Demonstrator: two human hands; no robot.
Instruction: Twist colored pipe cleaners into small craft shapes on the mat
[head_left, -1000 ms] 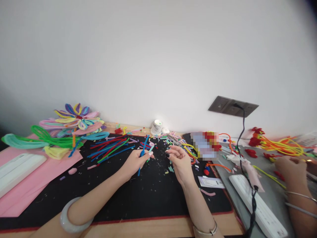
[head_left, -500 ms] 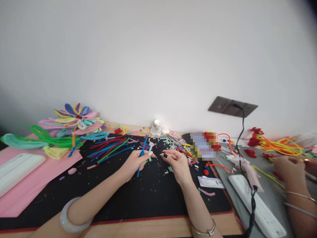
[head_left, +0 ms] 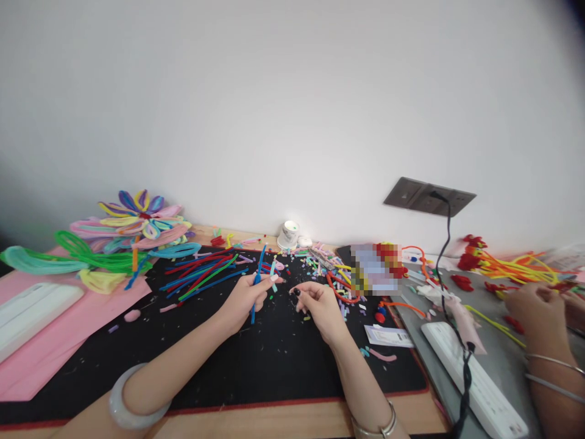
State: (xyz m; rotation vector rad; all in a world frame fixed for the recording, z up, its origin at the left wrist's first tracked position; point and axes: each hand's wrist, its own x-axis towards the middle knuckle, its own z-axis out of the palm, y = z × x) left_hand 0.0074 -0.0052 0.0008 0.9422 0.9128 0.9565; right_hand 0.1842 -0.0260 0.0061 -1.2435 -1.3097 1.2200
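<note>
My left hand (head_left: 244, 299) is closed around a blue pipe cleaner (head_left: 256, 281) that stands nearly upright over the black mat (head_left: 256, 360). A short light-blue piece sticks out by its fingertips. My right hand (head_left: 317, 305) hovers just to the right, fingers curled in a pinch with dark nails; what it holds is too small to make out. A heap of red, blue and green pipe cleaners (head_left: 205, 271) lies behind my left hand. Small cut scraps (head_left: 320, 262) are scattered behind my right hand.
A pipe-cleaner flower (head_left: 132, 222) and green loops sit at the back left above pink paper (head_left: 55, 341) with a white case (head_left: 31, 311). A power strip (head_left: 475, 381) and cord lie at the right. Another person's hands (head_left: 534, 311) work at the far right beside yellow and red pipe cleaners.
Both my hands have drifted slightly left and away from me. The blue pipe cleaner has tipped more upright. The other person's hand at the right has shifted a little.
</note>
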